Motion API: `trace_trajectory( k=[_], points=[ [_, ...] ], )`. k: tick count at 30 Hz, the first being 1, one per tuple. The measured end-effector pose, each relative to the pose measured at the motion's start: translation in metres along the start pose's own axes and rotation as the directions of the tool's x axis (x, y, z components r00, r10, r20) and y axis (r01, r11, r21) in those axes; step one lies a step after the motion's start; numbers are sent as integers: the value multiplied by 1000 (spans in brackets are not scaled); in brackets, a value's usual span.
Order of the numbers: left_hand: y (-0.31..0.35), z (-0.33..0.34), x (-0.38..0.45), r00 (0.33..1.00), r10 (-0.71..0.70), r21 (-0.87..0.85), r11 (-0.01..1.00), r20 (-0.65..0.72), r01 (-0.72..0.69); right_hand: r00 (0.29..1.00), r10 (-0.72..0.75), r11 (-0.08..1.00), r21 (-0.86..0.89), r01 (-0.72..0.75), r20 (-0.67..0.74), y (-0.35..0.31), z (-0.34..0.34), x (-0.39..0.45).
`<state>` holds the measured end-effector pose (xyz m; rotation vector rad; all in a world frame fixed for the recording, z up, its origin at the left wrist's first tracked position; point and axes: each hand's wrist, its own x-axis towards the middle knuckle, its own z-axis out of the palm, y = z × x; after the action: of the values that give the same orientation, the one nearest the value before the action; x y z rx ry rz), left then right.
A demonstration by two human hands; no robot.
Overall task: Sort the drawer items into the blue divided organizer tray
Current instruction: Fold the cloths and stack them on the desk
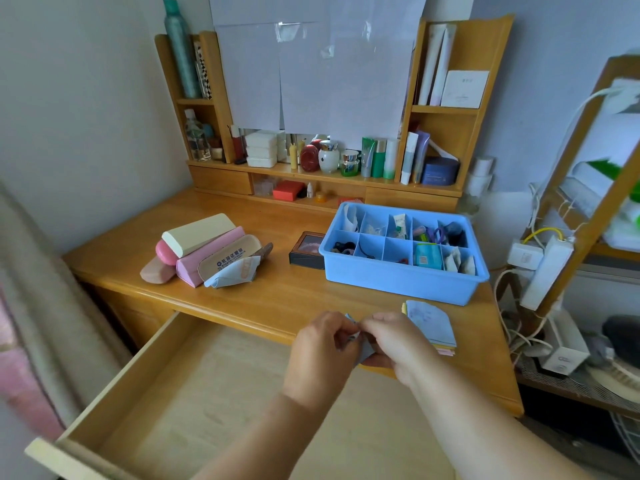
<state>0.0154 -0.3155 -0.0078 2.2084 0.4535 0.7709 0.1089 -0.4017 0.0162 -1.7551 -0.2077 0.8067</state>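
Blue plastic, the divided organizer tray (398,278) sits on the right side of the wooden counter (277,296), its compartments already holding hair ties, a small tube, packets and other small bits. Closer to me, my left hand (323,344) and right hand (398,341) meet over the counter's front edge, both pinching a small pale blue folded item (365,351) between fingertips; I cannot tell what it is. Just right of my right hand lies a stack of pastel cloths (433,323) on the counter. Below my hands the drawer (166,393) stands pulled out. Left on the counter I see a pile of glasses cases (204,251), and a small dark box (308,251) touches the tray's left wall.
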Motion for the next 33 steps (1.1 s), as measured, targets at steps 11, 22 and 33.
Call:
trace_trajectory(
  k=[11, 22, 33],
  points=[
    [7, -15, -16, 989, 131, -59, 990, 75, -127, 992, -101, 995, 24, 99, 77, 7, -10, -20],
    [11, -30, 0, 902, -3, -383, 905, 431, 186, 879, -395, 815, -339, 470, 269, 5, -40, -42],
    [22, -28, -27, 903, 123, -322, 947, 411, 18, 940, -295, 947, -74, 311, 171, 27, -43, -64]
  ],
)
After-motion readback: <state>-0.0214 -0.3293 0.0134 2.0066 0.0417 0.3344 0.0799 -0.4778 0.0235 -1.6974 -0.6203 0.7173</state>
